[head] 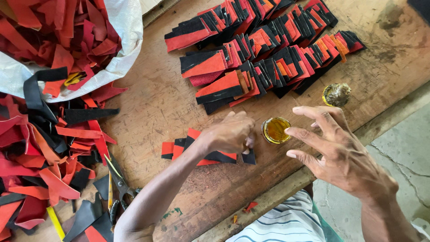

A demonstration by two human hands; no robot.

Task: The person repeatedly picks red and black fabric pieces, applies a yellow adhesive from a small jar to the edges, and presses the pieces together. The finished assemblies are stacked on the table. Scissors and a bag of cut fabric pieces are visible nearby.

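Left hand [228, 133] presses, fingers curled, on red-and-black pieces [197, 150] lying on the desk [170, 103] just left of the glue jar [275, 129]. Right hand [338, 150] hovers spread and empty, right of the jar.

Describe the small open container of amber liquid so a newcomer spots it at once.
On the wooden table, below the rows of red-and-black pieces, the small round tin sits between the left hand and right hand. Unlike its grimy lid nearby, it holds glossy amber liquid.

Scissors [120, 184], scrap sack [127, 27], lid [336, 94].
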